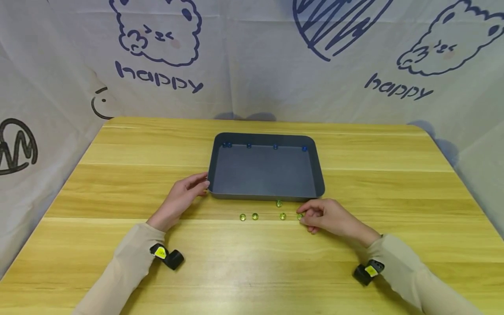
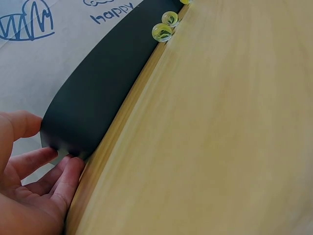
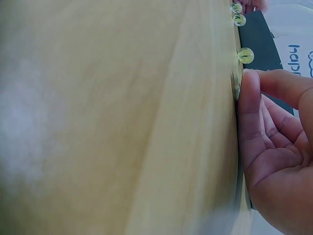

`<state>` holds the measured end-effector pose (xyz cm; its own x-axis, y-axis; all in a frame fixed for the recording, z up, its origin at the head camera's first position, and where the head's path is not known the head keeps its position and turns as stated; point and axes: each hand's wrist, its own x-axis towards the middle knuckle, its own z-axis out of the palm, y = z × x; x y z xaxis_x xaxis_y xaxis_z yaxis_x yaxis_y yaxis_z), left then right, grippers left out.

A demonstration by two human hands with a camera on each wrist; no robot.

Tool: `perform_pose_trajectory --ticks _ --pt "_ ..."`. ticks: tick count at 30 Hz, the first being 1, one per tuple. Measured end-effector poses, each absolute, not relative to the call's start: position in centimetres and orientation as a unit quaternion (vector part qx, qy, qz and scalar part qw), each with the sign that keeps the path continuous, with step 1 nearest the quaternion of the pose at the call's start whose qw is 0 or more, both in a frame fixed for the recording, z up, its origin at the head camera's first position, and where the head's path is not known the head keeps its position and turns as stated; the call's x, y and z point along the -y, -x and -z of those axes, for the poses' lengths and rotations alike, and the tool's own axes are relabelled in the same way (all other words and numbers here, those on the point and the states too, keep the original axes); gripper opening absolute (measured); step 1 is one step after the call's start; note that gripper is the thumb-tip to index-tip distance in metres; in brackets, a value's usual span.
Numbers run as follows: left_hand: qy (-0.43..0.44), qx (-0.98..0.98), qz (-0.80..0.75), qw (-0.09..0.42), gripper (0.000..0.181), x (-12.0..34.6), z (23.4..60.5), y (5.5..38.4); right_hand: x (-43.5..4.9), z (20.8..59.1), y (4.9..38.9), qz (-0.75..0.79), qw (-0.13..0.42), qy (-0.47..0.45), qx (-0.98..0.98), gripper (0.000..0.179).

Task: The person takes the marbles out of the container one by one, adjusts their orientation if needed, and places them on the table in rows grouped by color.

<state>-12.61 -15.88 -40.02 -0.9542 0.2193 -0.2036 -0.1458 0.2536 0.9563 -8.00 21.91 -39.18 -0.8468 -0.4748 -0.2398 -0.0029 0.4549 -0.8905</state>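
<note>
A shallow dark grey tray (image 1: 264, 173) rests on the wooden table. My left hand (image 1: 182, 199) touches its near left corner, fingertips and thumb against the outer wall, as the left wrist view also shows. In the head view, my right hand (image 1: 330, 218) pinches a yellow-green glass marble (image 1: 300, 216) between thumb and index finger, just in front of the tray's near right corner. The fingers mostly hide this marble in the right wrist view. Left of that hand lie more clear yellow-green marbles (image 1: 282, 216), one of them (image 1: 278, 204) close to the tray's front wall.
Several blue marbles (image 1: 249, 145) sit inside the tray along its far wall. Behind the table (image 1: 252, 262) hangs a white cloth (image 1: 252, 65) with drawings and writing. A small black camera is strapped to each wrist.
</note>
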Motion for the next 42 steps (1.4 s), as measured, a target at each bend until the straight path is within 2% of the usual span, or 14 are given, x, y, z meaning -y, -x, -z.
perform_pose_trajectory --ticks 42 --pt "-0.02 -0.775 -0.612 0.159 0.052 16.1 39.7 12.4 -21.8 38.1 7.8 0.449 0.235 0.171 -0.845 0.038"
